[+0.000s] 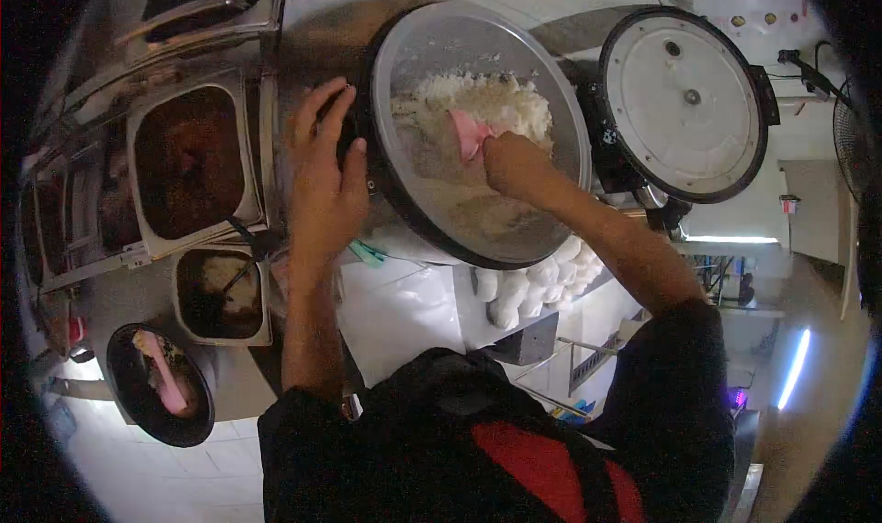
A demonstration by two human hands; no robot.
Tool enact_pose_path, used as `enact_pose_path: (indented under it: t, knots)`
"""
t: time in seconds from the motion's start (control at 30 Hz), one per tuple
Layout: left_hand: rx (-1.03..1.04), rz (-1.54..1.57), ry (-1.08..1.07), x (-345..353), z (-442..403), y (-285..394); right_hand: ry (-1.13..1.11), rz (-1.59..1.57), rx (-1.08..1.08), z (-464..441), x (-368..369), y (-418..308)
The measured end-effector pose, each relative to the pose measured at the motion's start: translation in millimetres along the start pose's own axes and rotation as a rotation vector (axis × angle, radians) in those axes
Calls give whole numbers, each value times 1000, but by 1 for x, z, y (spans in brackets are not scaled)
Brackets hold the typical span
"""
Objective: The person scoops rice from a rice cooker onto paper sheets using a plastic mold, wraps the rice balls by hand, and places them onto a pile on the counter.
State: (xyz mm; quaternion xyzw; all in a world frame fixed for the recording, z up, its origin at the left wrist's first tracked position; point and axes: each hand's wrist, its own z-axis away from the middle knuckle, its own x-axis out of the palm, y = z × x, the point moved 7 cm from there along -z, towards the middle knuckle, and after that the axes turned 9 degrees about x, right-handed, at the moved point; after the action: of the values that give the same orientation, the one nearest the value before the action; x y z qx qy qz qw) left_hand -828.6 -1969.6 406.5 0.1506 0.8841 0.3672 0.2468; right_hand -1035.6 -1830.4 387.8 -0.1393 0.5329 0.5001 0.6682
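Note:
A big round rice cooker pot stands tilted in view, with white rice heaped on its far side and a thinner layer across the bottom. Inside it, my right hand is closed around the handle of a pink rice paddle, whose blade touches the rice. My left hand rests at the pot's left outer side, fingers stretched and apart, near a dark handle. The cooker's round lid is raised to the right.
At left, metal pans hold dark brown food and pale food with a black-handled utensil. A black bowl holds a pink paddle. White rounded bundles lie below the cooker. A fan stands far right.

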Motion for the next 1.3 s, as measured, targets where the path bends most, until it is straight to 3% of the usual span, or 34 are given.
enact_pose_path:
  t: [0.13, 0.27, 0.37, 0.43, 0.53, 0.6, 0.67, 0.7, 0.77, 0.83, 0.9, 0.93, 1.03, 1.13, 1.2, 1.27, 1.3]
  knots:
    - [11, -22, -10, -2, -3, 6, 3, 50, -148, -2, -6, -11]
    - [59, -33, 3, -1, -1, 2, -69, 0, -148, -22, 3, -5]
    - [46, -14, 11, -2, -1, 5, 73, -170, -269, -22, 0, -34]
    - [22, 53, 14, -1, 0, 5, 16, -274, -390, -35, 16, -36]
    - [26, 87, -1, -4, -1, 5, -137, -546, -406, -26, 1, -17]
    - [14, -92, 78, -8, -2, 11, 245, -503, -700, -6, -18, 11]
    - [-52, -239, 159, -9, 0, 41, 522, -549, -822, 24, -27, 43]
    - [10, -258, 212, -8, -3, 75, 343, -758, -643, 42, -33, 59]
    - [-196, 29, -4, 40, 0, 92, 251, -978, -382, 61, -20, 78]
    - [-382, 260, -345, 113, 9, 86, 369, -1094, -246, 72, -2, 71]
    - [-570, 506, -362, 142, 2, 92, 398, -1342, -129, 84, 9, 46]
    - [-664, 631, -366, 155, 2, 93, 305, -1469, -128, 94, 8, 43]
    - [-635, 564, -316, 142, 7, 68, -128, -1791, -243, 112, -16, 35]
    - [-898, 576, -215, 103, 9, 83, -136, -805, -349, 51, -10, 45]
    - [-802, 494, -291, 85, 6, 75, -6, -229, -647, 0, 25, 7]
    - [-775, 428, -360, 74, 12, 69, -13, 67, -755, -22, 58, -14]
    - [-792, 400, -381, 67, 17, 66, -81, 73, -741, -25, 68, -22]
